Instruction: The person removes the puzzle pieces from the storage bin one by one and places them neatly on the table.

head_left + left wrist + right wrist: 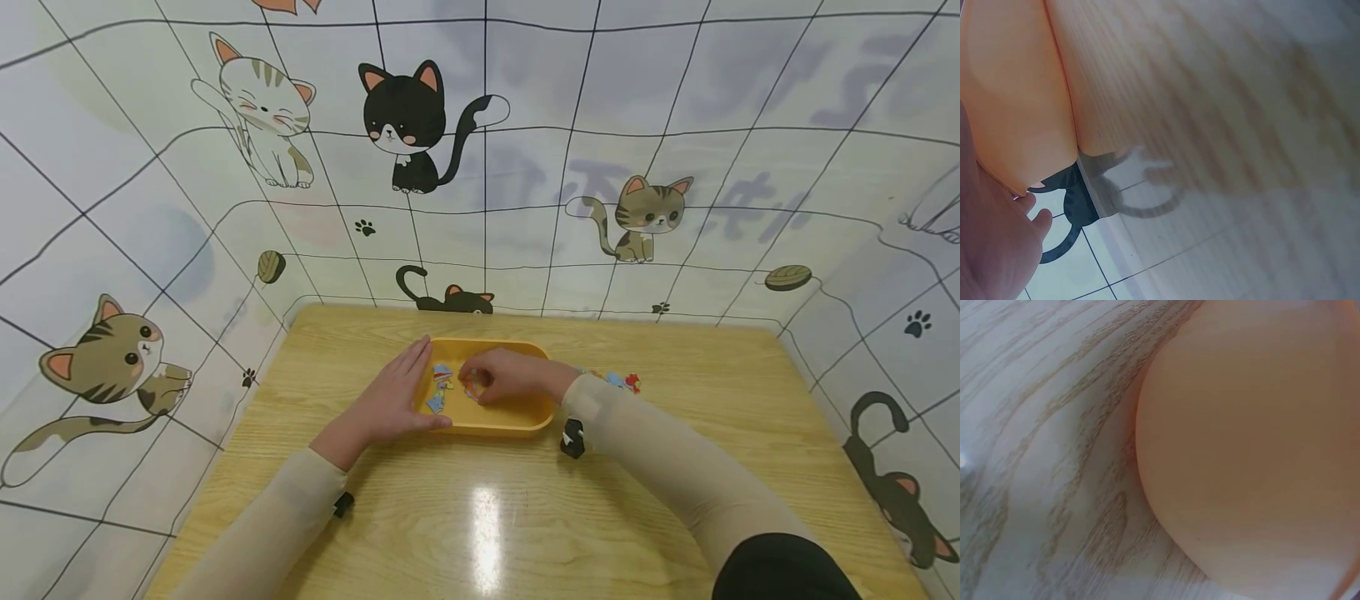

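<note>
A yellow plastic tray lies on the wooden table, its side wall also filling much of the right wrist view. My left hand rests on the tray's left end, fingers stretched along that side and thumb along the near rim. Inside the tray, my right hand has its fingers curled down and pinches a small colourful jigsaw piece, partly hidden by the fingers. Left of it, several blue, red and yellow jigsaw pieces lie on the tray floor.
More jigsaw pieces lie on the table right of the tray, partly behind my right forearm. A white wall covering with cartoon cats and grid lines surrounds the table's back and sides. Black devices sit under both wrists.
</note>
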Motion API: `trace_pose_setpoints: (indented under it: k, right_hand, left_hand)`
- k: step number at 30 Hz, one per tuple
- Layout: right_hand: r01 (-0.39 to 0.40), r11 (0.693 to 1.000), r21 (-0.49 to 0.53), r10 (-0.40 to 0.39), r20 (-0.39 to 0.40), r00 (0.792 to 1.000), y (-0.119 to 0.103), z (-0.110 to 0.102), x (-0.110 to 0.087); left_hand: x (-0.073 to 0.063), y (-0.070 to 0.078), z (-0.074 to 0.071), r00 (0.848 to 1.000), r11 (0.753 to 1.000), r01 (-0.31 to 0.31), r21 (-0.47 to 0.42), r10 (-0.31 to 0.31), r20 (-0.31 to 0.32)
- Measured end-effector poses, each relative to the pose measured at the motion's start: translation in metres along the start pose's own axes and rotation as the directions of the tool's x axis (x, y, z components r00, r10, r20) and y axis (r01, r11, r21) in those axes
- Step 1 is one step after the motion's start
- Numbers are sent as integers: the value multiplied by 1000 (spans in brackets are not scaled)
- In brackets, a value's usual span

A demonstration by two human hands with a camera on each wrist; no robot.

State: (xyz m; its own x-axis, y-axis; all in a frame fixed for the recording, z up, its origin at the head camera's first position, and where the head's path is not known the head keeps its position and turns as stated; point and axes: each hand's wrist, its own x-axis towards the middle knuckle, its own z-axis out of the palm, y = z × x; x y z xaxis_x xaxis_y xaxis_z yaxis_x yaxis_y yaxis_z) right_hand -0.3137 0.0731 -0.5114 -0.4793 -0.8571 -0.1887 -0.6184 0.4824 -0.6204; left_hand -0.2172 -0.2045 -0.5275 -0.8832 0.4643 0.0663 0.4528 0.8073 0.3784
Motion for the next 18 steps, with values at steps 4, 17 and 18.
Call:
trace_pose_setpoints:
  k: [4,17,18]
  right_hand:
    - [21,1000,6,-21,4,1000,0,0,0]
    - [23,999,-25,-24,-43,999,7,8,3]
    - [25,999,-34,-27,-45,999,7,9,2]
  left_hand:
    - [0,0,0,1000,1000,1,1,-1,-3]
    - [0,2,-2,1000,1000,-3,-7,3,-12]
    - [0,2,-2,1000,1000,-3,-8,3,-12]
